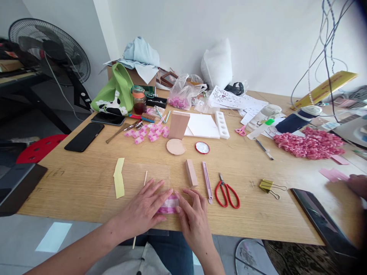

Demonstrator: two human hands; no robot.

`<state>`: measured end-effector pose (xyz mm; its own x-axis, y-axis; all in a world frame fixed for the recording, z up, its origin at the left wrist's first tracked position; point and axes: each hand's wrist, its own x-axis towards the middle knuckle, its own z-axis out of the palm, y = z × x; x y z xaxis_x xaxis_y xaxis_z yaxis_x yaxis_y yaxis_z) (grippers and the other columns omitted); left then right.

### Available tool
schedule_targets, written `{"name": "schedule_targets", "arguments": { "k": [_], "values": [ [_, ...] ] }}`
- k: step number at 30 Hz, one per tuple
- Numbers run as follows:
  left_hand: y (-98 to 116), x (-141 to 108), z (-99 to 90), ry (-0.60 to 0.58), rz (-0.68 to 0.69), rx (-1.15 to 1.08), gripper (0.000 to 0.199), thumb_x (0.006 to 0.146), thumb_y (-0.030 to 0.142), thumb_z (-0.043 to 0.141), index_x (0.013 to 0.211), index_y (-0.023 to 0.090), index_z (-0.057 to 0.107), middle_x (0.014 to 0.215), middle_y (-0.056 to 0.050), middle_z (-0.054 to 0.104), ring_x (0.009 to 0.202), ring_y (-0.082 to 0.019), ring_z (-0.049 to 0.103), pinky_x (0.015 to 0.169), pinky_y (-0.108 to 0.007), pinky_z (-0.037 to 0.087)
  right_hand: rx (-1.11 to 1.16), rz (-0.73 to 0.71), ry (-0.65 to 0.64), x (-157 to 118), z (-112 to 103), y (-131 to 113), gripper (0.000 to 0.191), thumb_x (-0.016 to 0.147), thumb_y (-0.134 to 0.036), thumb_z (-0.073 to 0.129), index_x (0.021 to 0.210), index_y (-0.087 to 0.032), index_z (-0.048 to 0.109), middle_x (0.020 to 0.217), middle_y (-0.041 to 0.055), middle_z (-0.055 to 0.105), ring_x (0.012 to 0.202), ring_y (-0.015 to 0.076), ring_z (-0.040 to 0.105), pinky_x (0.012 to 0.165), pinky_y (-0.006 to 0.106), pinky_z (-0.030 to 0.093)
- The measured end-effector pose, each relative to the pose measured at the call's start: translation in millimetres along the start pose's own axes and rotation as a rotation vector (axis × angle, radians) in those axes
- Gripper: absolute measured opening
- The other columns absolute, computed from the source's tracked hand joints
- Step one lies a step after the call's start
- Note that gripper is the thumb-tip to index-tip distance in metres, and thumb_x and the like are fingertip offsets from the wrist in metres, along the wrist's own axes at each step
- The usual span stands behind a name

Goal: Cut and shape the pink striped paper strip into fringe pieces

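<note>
A pink-and-white striped strip (168, 204) lies flat near the table's front edge, over a clear plastic sheet (134, 172). My left hand (146, 206) rests palm down with fingers stretched out, its fingertips on the strip's left part. Under that hand runs a thin wooden stick (145, 178), its middle hidden. From the right, my right hand (193, 212) has its curled index finger and thumb on the strip's other end. Close by lie a pinkish block (191, 173), a slim pink craft knife (207, 182) and red-handled scissors (227, 193).
A folded yellow paper strip (119, 178) lies left. Behind are a round wooden disc (176, 146), a small red-rimmed tin (202, 148) and pink checked pieces (147, 132). To the right are a gold binder clip (269, 187), a dark tablet (321, 217) and another person's hand (358, 185).
</note>
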<state>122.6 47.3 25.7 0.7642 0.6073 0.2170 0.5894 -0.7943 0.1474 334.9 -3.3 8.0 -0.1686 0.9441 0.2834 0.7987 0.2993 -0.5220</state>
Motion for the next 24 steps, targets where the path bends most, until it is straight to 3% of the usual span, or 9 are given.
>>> {"name": "schedule_targets", "arguments": {
  "k": [7,16,24],
  "values": [
    [1.1,-0.8,-2.2,0.014,0.008,-0.004,0.064,0.093,0.042,0.054,0.145,0.014,0.032,0.14,-0.017,0.05,0.14,-0.031,0.031,0.11,-0.054,0.033,0.039,-0.032,0.019,-0.2,-2.1,-0.7,0.036,0.092,-0.027,0.055,0.128,-0.027,0.054,0.128,0.0106,0.042,0.124,0.0298,0.034,0.099,0.053,0.04],
    [1.0,-1.7,-0.7,0.003,0.012,-0.007,0.066,0.093,0.041,0.054,0.147,0.015,0.028,0.142,-0.017,0.049,0.141,-0.032,0.029,0.11,-0.055,0.033,0.088,-0.062,0.027,-2.6,-2.9,2.2,0.046,0.08,-0.042,0.071,0.124,-0.033,0.058,0.131,0.0096,0.039,0.126,0.0341,0.031,0.099,0.058,0.04],
    [-1.4,-0.4,-4.0,-0.009,0.018,-0.004,0.064,0.092,0.042,0.056,0.144,0.014,0.033,0.141,-0.016,0.049,0.139,-0.032,0.033,0.11,-0.052,0.034,0.128,-0.13,0.204,-14.4,-5.3,-7.1,0.042,0.08,-0.045,0.07,0.117,-0.027,0.061,0.122,0.0104,0.047,0.12,0.0316,0.038,0.094,0.053,0.044]
  ]
}}
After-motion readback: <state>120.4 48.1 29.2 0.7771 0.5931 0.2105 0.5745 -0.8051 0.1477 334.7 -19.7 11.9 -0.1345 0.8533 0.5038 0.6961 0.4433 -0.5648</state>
